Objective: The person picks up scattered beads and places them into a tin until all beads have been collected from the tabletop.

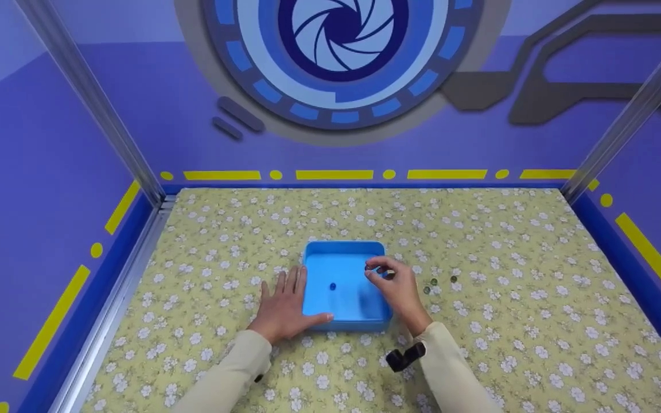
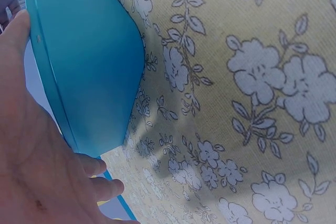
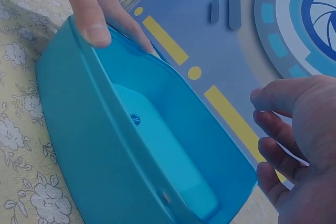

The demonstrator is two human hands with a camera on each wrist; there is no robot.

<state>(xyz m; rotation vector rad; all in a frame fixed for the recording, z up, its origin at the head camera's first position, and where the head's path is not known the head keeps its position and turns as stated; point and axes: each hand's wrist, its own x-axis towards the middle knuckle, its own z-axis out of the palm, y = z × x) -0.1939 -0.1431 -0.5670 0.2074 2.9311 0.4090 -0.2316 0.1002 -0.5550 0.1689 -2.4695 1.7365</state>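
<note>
A blue plastic box (image 1: 346, 326) stands on the cloth, and a dark blue glass marble (image 1: 333, 286) lies on its floor. My left hand (image 1: 284, 310) rests against the box's left side with its fingers straight and spread; the thumb lies over the near rim. Above the right part of the box, my right hand (image 1: 400, 288) pinches a small dark reddish marble (image 1: 368, 267) between thumb and fingertips. From the right wrist view, the blue marble (image 3: 135, 119) shows inside the box, while the pinched one cannot be made out.
To the right of the box lie three greenish marbles: one (image 1: 434, 281), another (image 1: 427, 290) and a darker one (image 1: 454, 279). A yellow flowered cloth (image 1: 221, 367) covers the table. Purple panels (image 1: 135, 103) with metal posts enclose it at the back and sides.
</note>
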